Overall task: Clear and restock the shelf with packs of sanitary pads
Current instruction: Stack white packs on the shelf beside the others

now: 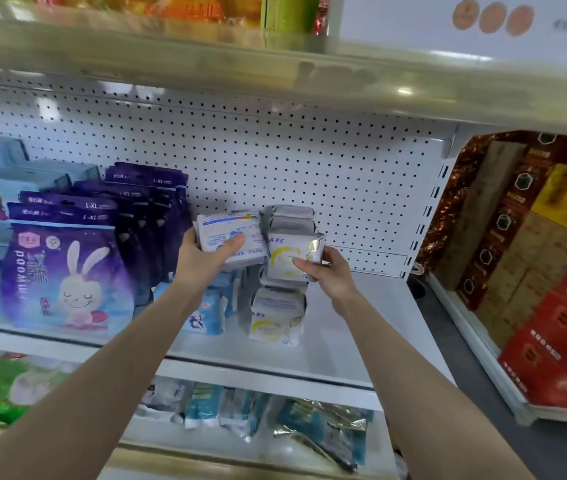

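**Packs in hand**

Head view: one white-and-blue pack (230, 237) is gripped by the left hand (206, 259); one ABC pack (287, 259), at 3 o'clock, by the right hand (327, 275). A second ABC pack (275, 320) stands on the shelf (351, 327) at 6 o'clock.

Before me on the shelf (344, 327), rabbit-print bags (67, 271) stand left of the pad packs (275, 320). The pegboard (309, 161) runs behind both. Stacked cartons (534, 271) sit beyond its right end.

A white, blue-printed pack (230, 237), tilted, sits in the left hand (206, 259) above the white shelf (344, 341). Just beside it at three o'clock, a yellow-ringed ABC pack (285, 259) is in the right hand (327, 277); at six o'clock of that, a like pack (275, 322) stands upright.
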Action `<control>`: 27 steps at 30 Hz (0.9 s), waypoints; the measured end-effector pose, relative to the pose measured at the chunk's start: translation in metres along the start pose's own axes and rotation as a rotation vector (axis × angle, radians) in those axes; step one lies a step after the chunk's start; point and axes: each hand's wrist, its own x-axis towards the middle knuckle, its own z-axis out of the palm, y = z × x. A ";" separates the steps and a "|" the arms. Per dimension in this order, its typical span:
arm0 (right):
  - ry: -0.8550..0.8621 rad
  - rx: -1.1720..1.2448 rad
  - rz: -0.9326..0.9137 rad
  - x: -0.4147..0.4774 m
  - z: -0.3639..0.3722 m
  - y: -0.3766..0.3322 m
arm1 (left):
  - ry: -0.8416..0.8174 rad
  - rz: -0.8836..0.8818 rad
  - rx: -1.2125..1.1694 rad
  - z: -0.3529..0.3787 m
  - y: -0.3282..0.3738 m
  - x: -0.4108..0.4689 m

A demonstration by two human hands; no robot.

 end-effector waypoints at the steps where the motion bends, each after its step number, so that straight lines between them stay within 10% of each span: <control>1: 0.001 -0.002 0.002 0.004 -0.001 0.001 | 0.001 -0.002 -0.004 0.001 -0.001 0.003; 27: 0.064 -0.006 0.010 0.024 0.020 0.023 | -0.080 -0.014 -0.023 -0.010 -0.016 0.028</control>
